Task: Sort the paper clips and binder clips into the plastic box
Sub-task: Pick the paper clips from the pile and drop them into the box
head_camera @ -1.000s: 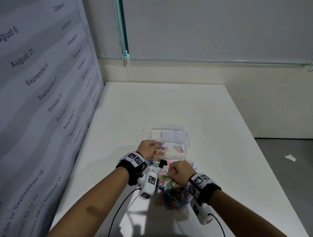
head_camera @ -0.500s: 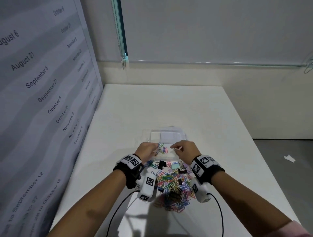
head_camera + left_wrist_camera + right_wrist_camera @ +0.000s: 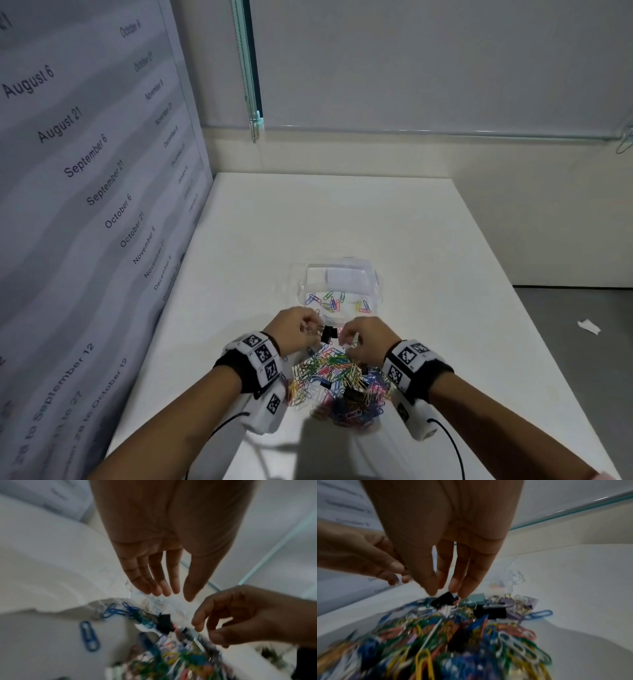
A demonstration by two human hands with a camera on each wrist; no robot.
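A clear plastic box (image 3: 378, 291) stands on the white table and holds several coloured paper clips (image 3: 330, 301). In front of it lies a heap of coloured paper clips (image 3: 335, 377) mixed with binder clips. A black binder clip (image 3: 329, 334) (image 3: 443, 600) (image 3: 163, 622) lies at the heap's far edge, between my hands. My left hand (image 3: 313, 329) (image 3: 178, 595) hovers just left of it with straight fingers, holding nothing that I can see. My right hand (image 3: 344, 339) (image 3: 447, 592) reaches down with its fingertips right above that clip, not closed round it.
More binder clips, teal (image 3: 475, 599), black (image 3: 491, 612) and purple (image 3: 522, 601), lie by the heap. A lone blue paper clip (image 3: 89, 635) lies apart on the table. A banner with dates (image 3: 85, 171) walls the left side. A paper scrap (image 3: 588, 326) lies on the floor at right.
My right hand has drawn back from over the box to the heap's far edge, no longer pinching the small white thing. My left hand pulled back from the box rim too.
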